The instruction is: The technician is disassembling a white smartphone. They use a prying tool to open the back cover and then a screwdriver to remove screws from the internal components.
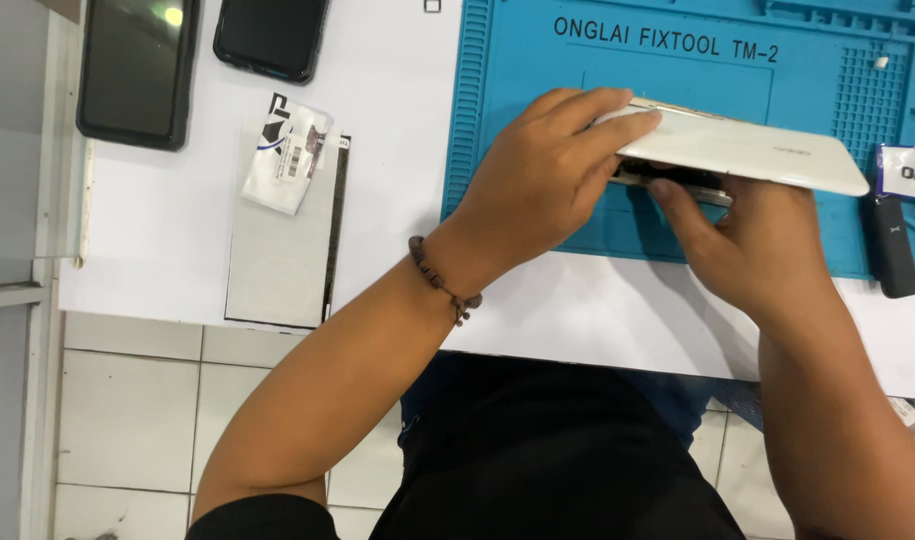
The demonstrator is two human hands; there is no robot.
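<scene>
White and glossy, the phone (747, 150) sits in both my hands above the blue work mat (517, 110), held edge-on so its back cover faces up and lifts away from the darker body beneath at the near end. My left hand (542, 180) wraps over that end, fingers closed along the top of the cover and thumb underneath at the seam. My right hand (752, 245) supports from below, one fingertip pressed into the gap where the dark inner frame shows. Both grips are clamped on the phone.

I judge it light and thin, stiff along its length, yet the cover looks like it would flex and crack if bent hard. The smooth shell should be slippery, so I'd hold by the long edges and the corner, not the flat face, and keep pressure low at the seam.

Further out, a small dark tool (892, 245) lies at the mat's right edge. On the white desk (177, 220) to the left rest a thin flat panel (277, 250) with a white packet (287, 155) on it, and two dark phones (137, 70) (272, 35) beyond.
</scene>
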